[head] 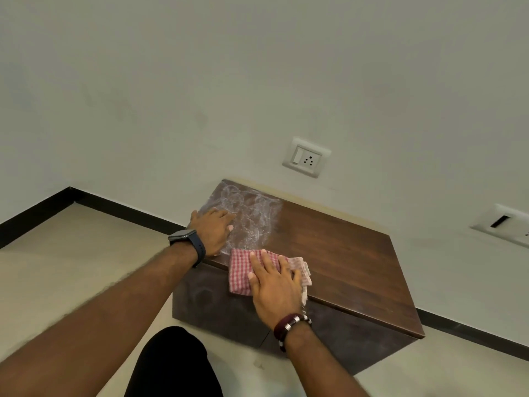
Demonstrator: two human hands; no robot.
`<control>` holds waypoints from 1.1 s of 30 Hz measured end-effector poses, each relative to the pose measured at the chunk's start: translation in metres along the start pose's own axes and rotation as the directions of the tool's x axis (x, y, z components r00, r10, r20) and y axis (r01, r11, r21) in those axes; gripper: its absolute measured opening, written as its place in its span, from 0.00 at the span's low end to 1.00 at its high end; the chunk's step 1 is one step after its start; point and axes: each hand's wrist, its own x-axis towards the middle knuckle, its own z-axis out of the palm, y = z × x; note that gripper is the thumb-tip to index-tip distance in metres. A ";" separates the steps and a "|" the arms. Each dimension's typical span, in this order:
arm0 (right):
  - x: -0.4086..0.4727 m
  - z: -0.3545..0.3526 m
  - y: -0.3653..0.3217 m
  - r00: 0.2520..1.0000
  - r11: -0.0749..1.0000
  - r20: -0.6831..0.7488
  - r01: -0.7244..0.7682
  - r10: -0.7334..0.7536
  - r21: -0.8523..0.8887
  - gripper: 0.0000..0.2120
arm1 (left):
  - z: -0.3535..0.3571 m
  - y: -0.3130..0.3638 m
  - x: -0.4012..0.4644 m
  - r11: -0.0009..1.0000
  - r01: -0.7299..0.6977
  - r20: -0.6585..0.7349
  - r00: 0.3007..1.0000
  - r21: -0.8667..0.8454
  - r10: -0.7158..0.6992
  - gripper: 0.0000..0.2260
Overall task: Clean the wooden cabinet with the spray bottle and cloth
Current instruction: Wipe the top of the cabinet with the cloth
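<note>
Wooden cabinet (337,253), whitish smears, checked cloth (243,273)

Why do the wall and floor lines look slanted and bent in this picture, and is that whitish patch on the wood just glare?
Head view: the wide-angle lens and tilted head slant the skirting and stretch the arms at the edges. Light is soft and even, with faint shadows. The whitish patch on the cabinet shows swirled streaks, so it looks like residue rather than glare. The left hand and right hand on the cloth are sharp.
</note>
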 end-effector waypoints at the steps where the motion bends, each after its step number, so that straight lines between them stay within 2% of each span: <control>1: 0.006 0.000 -0.009 1.000 1.000 0.016 -0.003 0.003 0.016 0.26 | -0.001 -0.003 0.001 1.000 0.012 -0.003 1.000 -0.021 -0.012 0.19; 6: 0.012 0.005 -0.016 0.998 0.998 0.015 0.056 -0.056 0.008 0.26 | 0.000 -0.021 0.006 0.997 0.029 -0.005 1.000 -0.071 -0.030 0.21; 10: 0.034 -0.003 -0.029 0.999 0.999 0.042 -0.032 0.032 0.007 0.26 | 0.000 -0.028 0.009 0.997 0.056 0.018 0.998 -0.061 -0.055 0.22; 14: 0.040 -0.002 -0.031 0.998 1.000 0.056 0.014 -0.013 -0.011 0.26 | 0.000 -0.025 0.015 0.997 0.059 0.013 0.998 -0.043 -0.058 0.22; 19: 0.067 -0.014 -0.023 0.992 0.998 0.105 -0.066 0.067 -0.017 0.26 | -0.002 -0.029 0.019 0.998 0.048 0.014 0.999 -0.031 -0.047 0.23; 22: 0.068 -0.010 -0.011 0.995 0.999 0.096 0.011 -0.006 -0.042 0.26 | -0.002 -0.033 0.022 0.997 0.033 0.003 0.999 -0.066 -0.033 0.22; 27: 0.089 -0.019 -0.014 0.991 0.998 0.120 -0.044 0.050 -0.051 0.25 | -0.002 -0.038 0.028 0.998 0.034 -0.022 0.999 -0.056 -0.035 0.21; 31: 0.086 -0.011 -0.008 0.994 0.997 0.100 0.041 -0.035 -0.058 0.26 | 0.000 -0.039 0.034 0.998 0.027 0.000 1.000 -0.049 -0.027 0.22; 33: 0.092 -0.014 -0.004 0.994 0.998 0.104 0.024 -0.017 -0.065 0.25 | 0.003 -0.040 0.035 0.998 0.026 0.003 1.000 -0.050 -0.026 0.22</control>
